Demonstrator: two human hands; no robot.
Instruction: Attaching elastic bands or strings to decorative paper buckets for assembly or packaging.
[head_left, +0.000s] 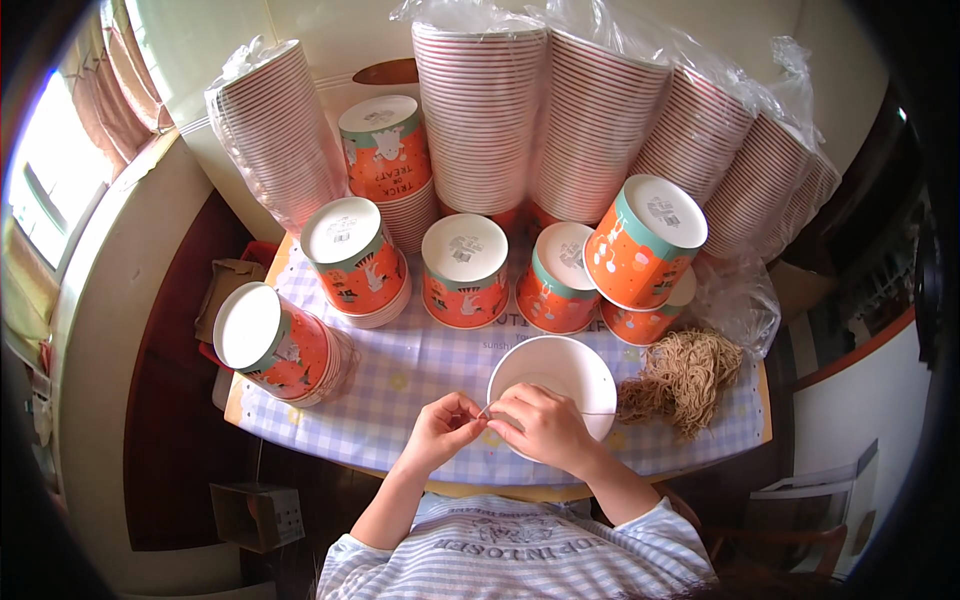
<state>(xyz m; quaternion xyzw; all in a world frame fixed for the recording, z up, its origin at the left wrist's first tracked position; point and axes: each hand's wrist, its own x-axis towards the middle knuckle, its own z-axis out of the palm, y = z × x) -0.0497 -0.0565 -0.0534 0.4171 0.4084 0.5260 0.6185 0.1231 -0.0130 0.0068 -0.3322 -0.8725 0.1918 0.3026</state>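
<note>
My left hand (443, 432) and my right hand (541, 426) meet above an upright white paper bucket (585, 375) at the table's near edge. A thin pale string (485, 409) is pinched between the fingertips of both hands. From the right hand, a strand (600, 413) runs over the bucket's rim toward a tangled heap of tan twine (690, 380) on the right. The right hand covers part of the bucket's inside. Its bottom is partly visible and looks plain white.
Upside-down orange and green paper buckets (466, 270) stand around the table, some stacked, one (650, 240) raised on another. Tall bagged stacks of buckets (480, 120) line the back. A checked cloth (430, 365) covers the table. A cardboard box (256, 515) sits on the floor, lower left.
</note>
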